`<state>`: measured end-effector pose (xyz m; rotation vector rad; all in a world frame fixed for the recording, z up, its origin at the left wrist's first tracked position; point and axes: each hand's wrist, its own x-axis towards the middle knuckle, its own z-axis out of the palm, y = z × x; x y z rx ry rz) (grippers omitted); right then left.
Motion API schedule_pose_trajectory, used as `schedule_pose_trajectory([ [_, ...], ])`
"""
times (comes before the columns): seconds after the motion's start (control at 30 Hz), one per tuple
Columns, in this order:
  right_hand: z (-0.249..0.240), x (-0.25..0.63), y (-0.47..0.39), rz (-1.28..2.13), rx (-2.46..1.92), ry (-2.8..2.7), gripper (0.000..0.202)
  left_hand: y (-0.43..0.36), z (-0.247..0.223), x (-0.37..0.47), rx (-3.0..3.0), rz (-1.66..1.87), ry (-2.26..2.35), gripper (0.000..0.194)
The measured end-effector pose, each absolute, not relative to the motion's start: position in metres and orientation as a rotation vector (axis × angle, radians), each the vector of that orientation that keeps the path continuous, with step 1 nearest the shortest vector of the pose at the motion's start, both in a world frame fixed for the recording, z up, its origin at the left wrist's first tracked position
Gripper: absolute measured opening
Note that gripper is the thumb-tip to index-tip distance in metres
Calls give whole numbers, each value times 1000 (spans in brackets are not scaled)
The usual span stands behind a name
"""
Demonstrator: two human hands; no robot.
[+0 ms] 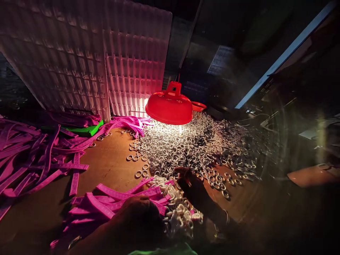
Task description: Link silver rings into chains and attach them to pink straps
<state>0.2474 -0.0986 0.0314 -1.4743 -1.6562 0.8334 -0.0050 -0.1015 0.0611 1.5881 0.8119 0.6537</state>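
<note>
My left hand (pixel 140 214), dark in shadow, is closed over a bundle of pink straps (pixel 114 194) in the foreground. Its fingertips are hard to make out. Beside it, several silvery rings (pixel 177 209) are heaped among the strap ends. My right hand (pixel 190 184) reaches to the near edge of a big pile of loose metal rings (pixel 172 148). Its fingers look drawn together, and shadow hides what is between them.
A red lamp (pixel 170 106) hangs low over the pile. More pink straps (pixel 47 152) and a green tray (pixel 91 129) lie at left. Ribbed translucent panels (pixel 132 60) stand behind. Another person's hand (pixel 308 175) shows at the right, beyond scattered rings.
</note>
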Motion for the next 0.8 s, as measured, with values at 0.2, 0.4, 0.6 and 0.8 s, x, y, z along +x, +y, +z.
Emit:
schedule_pose_trajectory([
  [0.2,0,307,-70,-192,-1380,-2305,47,-46,75,-13,1954,418,1271,37],
  [0.4,-16,291,-29,-206,-1162,-2651,64,-45,55,-5,1906,70,1312,38],
  [0.6,-19,264,30,-126,-1200,-2693,69,-59,19,-1,1878,136,1120,49],
  [0.8,-17,258,98,-159,-1316,-2628,64,-58,11,-2,1839,82,1069,58],
])
